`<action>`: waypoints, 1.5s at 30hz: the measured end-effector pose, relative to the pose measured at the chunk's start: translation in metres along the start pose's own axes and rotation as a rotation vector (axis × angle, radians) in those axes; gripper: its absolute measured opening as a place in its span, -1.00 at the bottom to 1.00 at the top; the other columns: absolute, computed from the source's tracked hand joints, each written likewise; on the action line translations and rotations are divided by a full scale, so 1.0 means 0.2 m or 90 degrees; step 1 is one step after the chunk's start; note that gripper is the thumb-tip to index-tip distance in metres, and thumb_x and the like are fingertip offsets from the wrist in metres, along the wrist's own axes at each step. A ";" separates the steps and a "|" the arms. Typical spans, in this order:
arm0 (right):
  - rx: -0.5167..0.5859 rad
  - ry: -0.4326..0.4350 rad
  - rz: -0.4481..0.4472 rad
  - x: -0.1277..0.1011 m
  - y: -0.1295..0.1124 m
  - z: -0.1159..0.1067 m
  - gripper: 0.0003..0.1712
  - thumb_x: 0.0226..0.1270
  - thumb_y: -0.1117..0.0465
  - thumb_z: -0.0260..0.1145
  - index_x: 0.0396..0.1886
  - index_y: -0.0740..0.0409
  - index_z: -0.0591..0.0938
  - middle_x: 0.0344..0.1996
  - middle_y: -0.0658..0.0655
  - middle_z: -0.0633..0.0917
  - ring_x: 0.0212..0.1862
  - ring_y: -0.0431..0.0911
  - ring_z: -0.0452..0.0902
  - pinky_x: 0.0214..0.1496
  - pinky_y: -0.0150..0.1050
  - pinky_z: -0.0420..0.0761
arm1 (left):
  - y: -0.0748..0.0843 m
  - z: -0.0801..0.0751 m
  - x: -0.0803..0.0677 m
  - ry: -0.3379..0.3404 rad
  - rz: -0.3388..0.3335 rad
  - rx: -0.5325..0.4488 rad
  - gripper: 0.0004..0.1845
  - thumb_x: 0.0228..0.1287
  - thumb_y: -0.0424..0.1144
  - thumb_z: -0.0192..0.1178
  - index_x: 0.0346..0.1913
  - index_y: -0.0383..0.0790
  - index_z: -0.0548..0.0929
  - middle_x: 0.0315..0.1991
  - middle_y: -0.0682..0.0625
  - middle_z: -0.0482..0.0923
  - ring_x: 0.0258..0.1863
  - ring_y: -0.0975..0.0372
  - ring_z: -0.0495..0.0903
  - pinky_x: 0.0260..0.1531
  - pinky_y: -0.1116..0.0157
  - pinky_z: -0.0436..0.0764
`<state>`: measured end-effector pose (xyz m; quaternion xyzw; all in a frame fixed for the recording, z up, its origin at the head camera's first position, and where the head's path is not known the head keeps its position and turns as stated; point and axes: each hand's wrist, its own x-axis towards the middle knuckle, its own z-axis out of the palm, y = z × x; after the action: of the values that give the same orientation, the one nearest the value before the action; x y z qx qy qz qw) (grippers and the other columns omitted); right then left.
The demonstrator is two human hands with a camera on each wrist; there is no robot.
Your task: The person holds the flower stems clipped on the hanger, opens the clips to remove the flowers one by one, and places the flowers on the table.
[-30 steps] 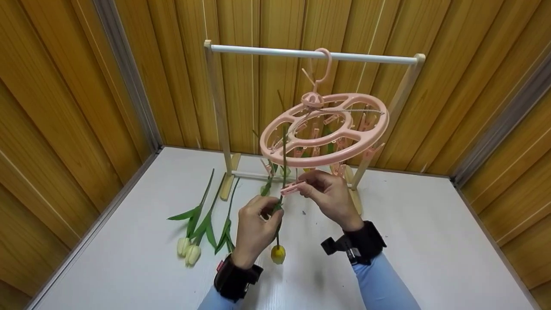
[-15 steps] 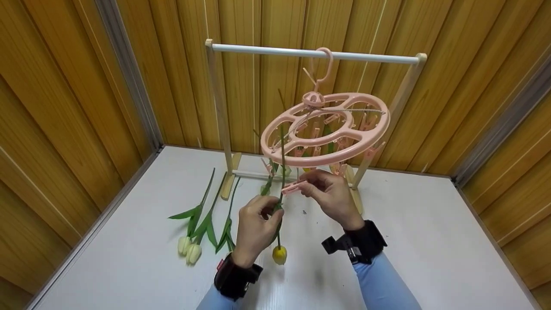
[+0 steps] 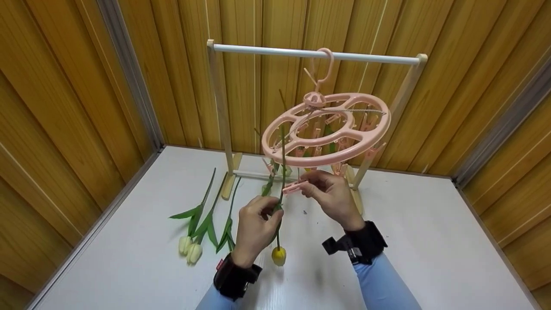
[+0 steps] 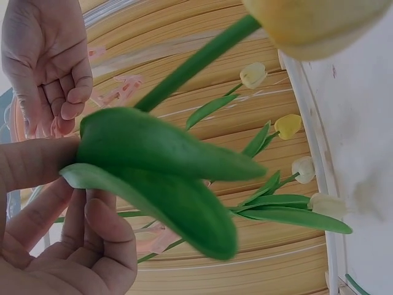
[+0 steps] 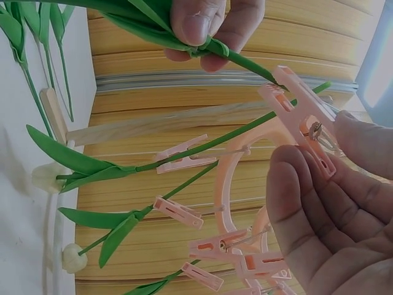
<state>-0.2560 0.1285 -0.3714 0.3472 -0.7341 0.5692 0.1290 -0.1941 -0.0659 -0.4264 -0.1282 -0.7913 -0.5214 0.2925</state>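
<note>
On the white table (image 3: 409,241), probably laminate, loose tulips (image 3: 202,224) lie before wooden walls (image 3: 56,120).

Three pale tulips (image 3: 193,241) lie at lower left on a white table (image 3: 430,241); a wooden rack (image 3: 310,54) stands before wood-panelled walls (image 3: 56,107).

Yellow tulip bloom (image 4: 313,24) cut off at top edge.

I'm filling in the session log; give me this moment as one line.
left hand: holds yellow tulip by stem, bloom down | right hand: pinches pink clip at stem | round hanger: on rail | white tulips: on table
</note>
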 end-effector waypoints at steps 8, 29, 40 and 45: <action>0.010 -0.002 0.022 -0.01 0.00 0.00 -0.82 0.40 0.47 0.33 -0.06 0.46 0.70 -0.28 0.34 0.75 -0.33 -0.23 0.66 -0.24 -0.40 0.62 | -0.01 0.00 0.00 0.007 0.008 0.004 -0.81 0.12 -0.52 0.43 -0.21 -0.27 0.79 -0.37 0.00 0.67 -0.42 0.28 0.64 -0.44 0.22 0.65; 0.000 -0.004 0.050 -0.01 0.00 -0.02 -0.76 0.41 0.43 0.34 0.02 0.44 0.69 -0.20 0.33 0.76 -0.30 -0.21 0.69 -0.19 -0.38 0.67 | -0.04 -0.03 0.00 0.013 0.027 0.027 -0.81 0.13 -0.55 0.41 -0.18 -0.33 0.78 -0.36 -0.06 0.70 -0.42 0.23 0.64 -0.40 0.24 0.66; 0.022 -0.011 0.050 0.00 0.02 -0.03 -0.69 0.42 0.47 0.30 0.11 0.50 0.63 -0.12 0.39 0.74 -0.27 -0.22 0.69 -0.21 -0.34 0.68 | -0.04 -0.09 0.01 0.030 0.035 0.039 -0.78 0.15 -0.54 0.42 -0.13 -0.32 0.78 -0.36 0.00 0.68 -0.40 0.24 0.63 -0.36 0.27 0.65; 0.028 -0.011 0.053 -0.01 0.03 -0.03 -0.68 0.44 0.46 0.29 0.14 0.47 0.62 -0.13 0.37 0.72 -0.27 -0.18 0.67 -0.22 -0.34 0.67 | -0.03 -0.12 0.01 0.034 0.039 0.045 -0.76 0.14 -0.55 0.43 -0.13 -0.31 0.78 -0.36 0.02 0.66 -0.40 0.25 0.60 -0.37 0.27 0.64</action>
<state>-0.2599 0.1350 -0.3746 0.3240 -0.7363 0.5870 0.0914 -0.1915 -0.0904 -0.4236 -0.1277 -0.7969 -0.4871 0.3337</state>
